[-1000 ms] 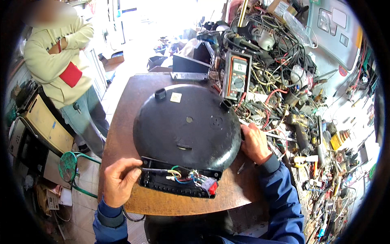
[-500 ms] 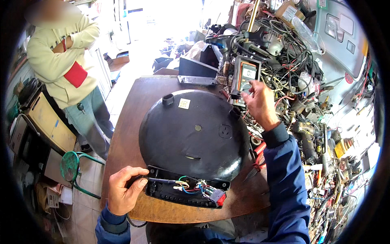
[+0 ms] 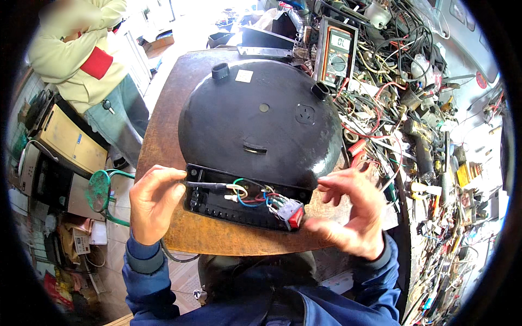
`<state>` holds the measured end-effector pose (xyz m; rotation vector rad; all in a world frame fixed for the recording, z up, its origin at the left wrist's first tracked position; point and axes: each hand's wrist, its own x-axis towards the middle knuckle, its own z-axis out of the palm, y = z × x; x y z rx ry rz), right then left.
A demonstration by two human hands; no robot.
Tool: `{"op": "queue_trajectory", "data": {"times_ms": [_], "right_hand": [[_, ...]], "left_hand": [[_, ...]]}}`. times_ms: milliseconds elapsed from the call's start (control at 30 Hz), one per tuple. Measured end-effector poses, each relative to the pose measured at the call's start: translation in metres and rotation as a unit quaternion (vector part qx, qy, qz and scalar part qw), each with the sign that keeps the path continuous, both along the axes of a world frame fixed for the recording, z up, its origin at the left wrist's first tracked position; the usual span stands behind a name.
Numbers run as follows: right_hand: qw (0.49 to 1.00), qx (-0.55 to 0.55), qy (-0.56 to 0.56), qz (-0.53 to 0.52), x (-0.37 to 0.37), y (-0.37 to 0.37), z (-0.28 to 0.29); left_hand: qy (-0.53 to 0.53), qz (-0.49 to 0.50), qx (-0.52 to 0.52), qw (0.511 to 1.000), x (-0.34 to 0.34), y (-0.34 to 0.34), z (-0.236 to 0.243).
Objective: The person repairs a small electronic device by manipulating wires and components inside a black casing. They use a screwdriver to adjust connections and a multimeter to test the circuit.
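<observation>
A large round black appliance (image 3: 217,119) lies with its underside up on the wooden table. Along its near edge an opened black housing (image 3: 223,213) shows coloured wires (image 3: 250,198) and a red rocker switch (image 3: 295,218). My left hand (image 3: 154,201) pinches the grey-black power cord (image 3: 204,185) where it enters the housing's left end; the cord's tail hangs below that hand. Beside the housing's right end, my right hand (image 3: 353,212) is open, thumb and fingers apart around the corner near the switch, holding nothing.
A multimeter (image 3: 336,54) with a lit display stands at the table's far right. Tangled cables and tools (image 3: 418,141) crowd the right side. Red-handled pliers (image 3: 357,152) lie by the appliance. At left are a person with folded arms (image 3: 81,60) and a green stool (image 3: 99,190).
My right hand has come back from the multimeter to the housing's right end. The left hand keeps its pinch on the cord. The view has tilted down, so the table sits higher.
</observation>
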<state>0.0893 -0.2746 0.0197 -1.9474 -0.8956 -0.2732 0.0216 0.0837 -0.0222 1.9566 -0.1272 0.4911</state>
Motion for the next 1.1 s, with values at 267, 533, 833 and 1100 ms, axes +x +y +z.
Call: {"op": "queue_trajectory", "data": {"times_ms": [267,533,833,1100], "right_hand": [[0.998,0.016,-0.054,-0.040,-0.023,0.033,-0.016],[0.985,0.156,0.067,-0.035,-0.018,0.016,-0.054],[0.988,0.149,0.026,-0.040,-0.026,0.016,-0.063],[0.994,0.099,-0.020,-0.053,-0.029,0.015,-0.059]], "left_hand": [[-0.026,0.027,0.015,0.999,-0.011,-0.006,0.029],[-0.108,0.020,0.098,0.989,-0.010,-0.026,0.062],[-0.098,0.012,0.167,0.981,0.002,-0.018,0.063],[-0.016,-0.018,0.172,0.985,-0.017,0.001,0.042]]}}
